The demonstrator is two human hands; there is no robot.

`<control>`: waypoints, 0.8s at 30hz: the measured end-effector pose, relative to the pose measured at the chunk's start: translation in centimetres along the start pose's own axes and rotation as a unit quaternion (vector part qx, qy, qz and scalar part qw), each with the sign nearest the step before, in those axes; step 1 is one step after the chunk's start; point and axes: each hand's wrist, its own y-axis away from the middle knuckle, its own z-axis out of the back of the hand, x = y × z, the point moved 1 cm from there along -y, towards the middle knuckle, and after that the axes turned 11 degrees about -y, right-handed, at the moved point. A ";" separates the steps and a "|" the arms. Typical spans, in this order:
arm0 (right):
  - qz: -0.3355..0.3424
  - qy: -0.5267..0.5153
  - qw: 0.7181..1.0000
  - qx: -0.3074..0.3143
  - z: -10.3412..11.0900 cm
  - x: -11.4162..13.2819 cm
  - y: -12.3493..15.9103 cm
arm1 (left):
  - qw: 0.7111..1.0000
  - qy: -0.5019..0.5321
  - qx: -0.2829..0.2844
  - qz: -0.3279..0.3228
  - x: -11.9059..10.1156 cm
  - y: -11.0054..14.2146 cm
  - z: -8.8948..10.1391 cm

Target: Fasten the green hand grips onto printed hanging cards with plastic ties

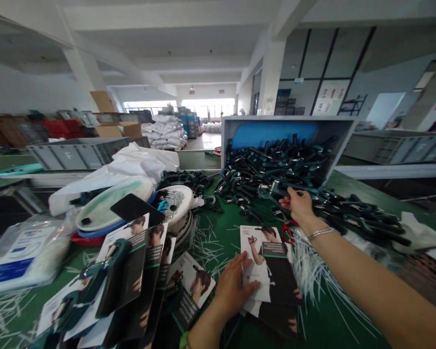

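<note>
Fingers spread, my left hand (236, 281) lies on a stack of printed backing cards (272, 271) at the front middle of the green table. My right hand (298, 206) is stretched forward to the heap of dark green hand grips (279, 160). Its fingers are curled at one hand grip (269, 189) at the heap's near edge; the fingertips are partly hidden. Just below that hand are red-handled scissors (287, 234) and a bundle of white cable ties (312, 271). To the left, carded hand grips (112, 271) are piled, overlapping one another.
A grey crate (343, 145) lies tipped, hand grips spilling from it. White tubs stand left of centre, one with small metal parts (174, 201). Beside them are a white plastic bag (131, 167) and a clear bag (25, 257). Loose cable ties (207, 242) litter the table.
</note>
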 end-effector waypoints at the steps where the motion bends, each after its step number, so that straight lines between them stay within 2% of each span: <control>1: 0.003 -0.010 1.000 0.003 0.4 0.4 0.6 | 1.000 0.000 -0.004 -0.003 0.1 0.0 -0.1; 3: 0.009 -0.012 0.999 0.036 1.2 1.0 2.5 | 1.000 0.003 -0.008 -0.006 0.3 0.1 -0.2; 5: 0.030 0.028 0.993 0.108 2.0 1.2 5.2 | 1.000 0.007 -0.007 -0.011 0.4 0.0 -0.2; 7: 0.101 0.146 0.964 0.198 2.6 0.8 8.3 | 1.000 0.012 -0.006 -0.015 0.5 0.0 -0.3; 9: 0.183 0.231 0.926 0.237 3.2 -0.1 11.1 | 1.000 0.018 -0.006 -0.015 0.4 0.1 -0.2; 12: 0.288 0.290 0.879 0.245 4.0 -1.7 14.3 | 1.000 0.031 -0.001 0.000 0.3 0.1 -0.2; 14: 0.330 0.312 0.857 0.244 4.6 -2.7 16.0 | 0.998 0.053 -0.002 0.022 0.3 0.1 -0.2; 16: 0.347 0.329 0.838 0.262 5.0 -3.5 17.7 | 0.994 0.096 -0.017 0.040 0.3 0.1 -0.1; 20: 0.330 0.355 0.819 0.306 5.8 -3.6 20.8 | 0.971 0.236 -0.022 0.044 0.2 0.1 0.4; 22: 0.319 0.355 0.819 0.319 6.3 -3.1 21.5 | 0.960 0.277 -0.008 0.044 0.2 0.1 0.6; 24: 0.297 0.354 0.831 0.310 6.9 -2.4 21.3 | 0.960 0.276 -0.010 0.048 0.3 0.2 0.6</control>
